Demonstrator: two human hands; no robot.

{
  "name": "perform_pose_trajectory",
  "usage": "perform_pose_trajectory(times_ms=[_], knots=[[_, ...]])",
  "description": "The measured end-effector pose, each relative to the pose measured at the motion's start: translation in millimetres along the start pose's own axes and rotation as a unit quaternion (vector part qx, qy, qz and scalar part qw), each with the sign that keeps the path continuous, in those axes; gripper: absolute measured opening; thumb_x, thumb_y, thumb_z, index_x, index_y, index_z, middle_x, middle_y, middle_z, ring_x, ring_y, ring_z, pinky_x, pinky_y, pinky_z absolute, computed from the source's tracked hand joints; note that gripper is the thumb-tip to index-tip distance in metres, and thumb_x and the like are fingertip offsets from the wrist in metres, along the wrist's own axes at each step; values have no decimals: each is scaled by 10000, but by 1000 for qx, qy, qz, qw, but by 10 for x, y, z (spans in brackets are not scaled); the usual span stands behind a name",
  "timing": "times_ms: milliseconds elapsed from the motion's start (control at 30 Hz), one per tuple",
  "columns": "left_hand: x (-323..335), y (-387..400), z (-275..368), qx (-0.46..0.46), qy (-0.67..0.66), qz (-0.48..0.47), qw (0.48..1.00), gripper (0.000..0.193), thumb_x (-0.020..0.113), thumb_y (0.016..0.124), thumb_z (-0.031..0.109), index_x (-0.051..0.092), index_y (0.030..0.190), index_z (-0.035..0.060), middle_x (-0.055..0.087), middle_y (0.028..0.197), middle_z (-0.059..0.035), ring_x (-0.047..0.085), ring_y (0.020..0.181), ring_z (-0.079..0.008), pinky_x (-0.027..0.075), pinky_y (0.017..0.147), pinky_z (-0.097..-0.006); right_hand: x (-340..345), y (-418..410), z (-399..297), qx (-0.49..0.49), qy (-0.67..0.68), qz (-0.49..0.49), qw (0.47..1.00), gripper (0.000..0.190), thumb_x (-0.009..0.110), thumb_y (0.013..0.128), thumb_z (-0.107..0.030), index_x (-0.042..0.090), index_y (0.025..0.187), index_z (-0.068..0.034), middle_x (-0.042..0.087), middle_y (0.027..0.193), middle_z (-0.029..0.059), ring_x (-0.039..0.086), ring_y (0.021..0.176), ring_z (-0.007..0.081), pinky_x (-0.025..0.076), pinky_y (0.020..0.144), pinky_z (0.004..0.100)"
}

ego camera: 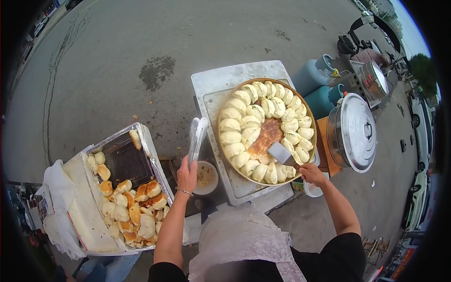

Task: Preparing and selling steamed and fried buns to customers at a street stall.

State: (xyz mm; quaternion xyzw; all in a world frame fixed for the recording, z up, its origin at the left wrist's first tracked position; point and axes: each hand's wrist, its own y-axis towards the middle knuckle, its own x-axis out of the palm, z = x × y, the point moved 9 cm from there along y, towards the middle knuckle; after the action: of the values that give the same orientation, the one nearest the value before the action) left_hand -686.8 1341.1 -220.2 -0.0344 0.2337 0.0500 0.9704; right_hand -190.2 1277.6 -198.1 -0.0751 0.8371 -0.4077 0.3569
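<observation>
A round, shallow pan (pixel 222 149) holds pale stuffed buns (pixel 229 125) set in rings, with browned bare surface in its middle. My right hand (pixel 313 174) grips the handle of a metal spatula (pixel 280 153) at the pan's near right rim. The spatula's flat blade lies over the bare patch and the buns beside it. Left of the pan, my left hand (pixel 186 178) is closed around metal tongs (pixel 197 139), which point away from me and hold nothing. Below that hand stands a round container (pixel 206 179) with pale contents and brown bits.
On the left, a foil-edged box (pixel 146 139) carries browned buns (pixel 135 213) over a black perforated tray (pixel 128 165). White cloth (pixel 61 187) drapes its side. Right of the pan stand two gas cylinders (pixel 310 75), a lidded metal pot (pixel 357 134) and a white tub (pixel 313 189). A person's legs (pixel 109 268) show lower left.
</observation>
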Motion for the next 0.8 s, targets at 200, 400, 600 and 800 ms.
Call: perform_pose_trajectory(times_ms=[200,400,600,800], knots=[[765,450,228,19,126,-70,989,435,505,922,304,482,1234,2,622,1004,-287,594,927,-455,471,774,-504,790,215,-509,-27,112,-109,987,245,479,932,-222,548,792,-33,497,626,8,423,456,92,327,400,252],[1227,932,521,21,306,-129,943,414,533,914,291,452,1198,1,620,1007,-252,616,877,-442,488,765,-515,1760,807,-796,-15,475,-8,880,192,462,977,-257,521,900,-91,433,609,-18,339,427,65,261,368,230],[1372,966,496,10,385,-145,911,322,520,937,293,423,1122,47,597,964,-210,643,841,-401,518,716,-494,1934,832,-760,-21,615,-51,787,159,463,981,-227,552,971,-96,412,605,-27,333,443,63,251,371,222],[1364,924,458,-22,341,-129,931,464,523,918,288,430,1275,5,618,994,-256,614,878,-443,483,785,-514,1828,755,-598,-15,590,-83,803,176,459,982,-232,562,1044,-103,421,598,-29,324,429,57,249,374,213]])
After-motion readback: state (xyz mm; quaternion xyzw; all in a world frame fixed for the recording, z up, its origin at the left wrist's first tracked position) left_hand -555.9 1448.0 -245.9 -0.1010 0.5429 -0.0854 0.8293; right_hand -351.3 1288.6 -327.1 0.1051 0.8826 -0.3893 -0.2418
